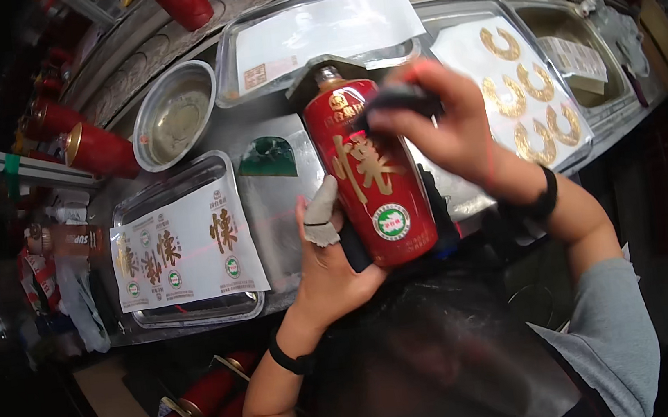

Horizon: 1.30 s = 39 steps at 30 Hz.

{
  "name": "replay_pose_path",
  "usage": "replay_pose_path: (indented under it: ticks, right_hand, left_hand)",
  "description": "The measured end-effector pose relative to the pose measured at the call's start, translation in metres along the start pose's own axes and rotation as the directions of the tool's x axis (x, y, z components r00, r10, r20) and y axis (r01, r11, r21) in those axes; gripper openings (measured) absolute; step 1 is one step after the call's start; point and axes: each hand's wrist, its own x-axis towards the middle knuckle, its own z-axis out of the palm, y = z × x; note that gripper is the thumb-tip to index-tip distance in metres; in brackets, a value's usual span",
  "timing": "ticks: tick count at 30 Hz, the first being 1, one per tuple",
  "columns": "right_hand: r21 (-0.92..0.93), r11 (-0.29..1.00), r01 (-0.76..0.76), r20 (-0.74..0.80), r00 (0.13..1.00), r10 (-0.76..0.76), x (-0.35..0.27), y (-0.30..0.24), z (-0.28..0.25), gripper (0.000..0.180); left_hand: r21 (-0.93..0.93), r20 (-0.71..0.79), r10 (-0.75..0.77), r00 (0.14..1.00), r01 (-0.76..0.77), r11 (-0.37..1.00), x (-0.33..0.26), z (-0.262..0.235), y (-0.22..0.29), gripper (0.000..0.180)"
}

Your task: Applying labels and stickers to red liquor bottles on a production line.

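Observation:
A red bottle [384, 203] with gold lettering and a round green-and-white emblem lies tilted in front of me, its neck away from me. My left hand [330, 271] is wrapped round its left side and lower end, with a pale cover on one finger. My right hand [456, 124] is over the bottle's upper right part, closed on a dark, smooth handheld tool [403, 105]. That tool is smeared by motion and is against or just above the red surface; I cannot tell which. A dark holder [305, 88] shows behind the bottle's neck.
Left, a tray [198, 313] bears a sheet of gold-and-green decals [191, 253]. Behind it stands a clear bowl of liquid [175, 115]. Further trays hold a white sheet [330, 32] and gold curved decals [538, 82]. A green piece [266, 157] lies mid-table; red bottles [101, 150] stand around.

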Motion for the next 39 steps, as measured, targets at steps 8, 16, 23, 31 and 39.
replay_pose_path:
  ticks: [8,16,23,31,39]
  right_hand:
    - [-0.033,0.860,0.510,0.284,0.830,-0.481,-0.098,-0.016,-0.031,0.008]
    - [-0.019,0.961,0.275,0.094,0.958,-0.272,-0.104,-0.004,-0.022,0.031]
    - [0.135,0.979,0.153,0.274,0.944,-0.185,-0.122,-0.021,-0.031,0.031]
    - [0.010,0.962,0.272,0.128,0.954,-0.271,-0.120,-0.034,-0.014,0.025]
    - [0.002,0.953,-0.303,-0.116,0.946,0.302,-0.056,-0.002,-0.018,0.020]
  left_hand:
    - [-0.301,0.085,-0.002,0.996,0.028,0.953,0.004,-0.004,0.001,0.111]
    - [-0.382,0.080,-0.063,0.995,0.089,0.920,0.002,-0.004,0.000,0.099]
    - [-0.422,0.058,-0.069,0.996,0.087,0.902,-0.003,-0.002,-0.002,0.096]
    - [0.006,-0.097,-0.002,0.995,0.002,1.000,-0.014,0.005,0.009,0.074]
    - [0.304,-0.051,0.165,0.985,-0.142,0.942,-0.011,0.007,0.020,0.060]
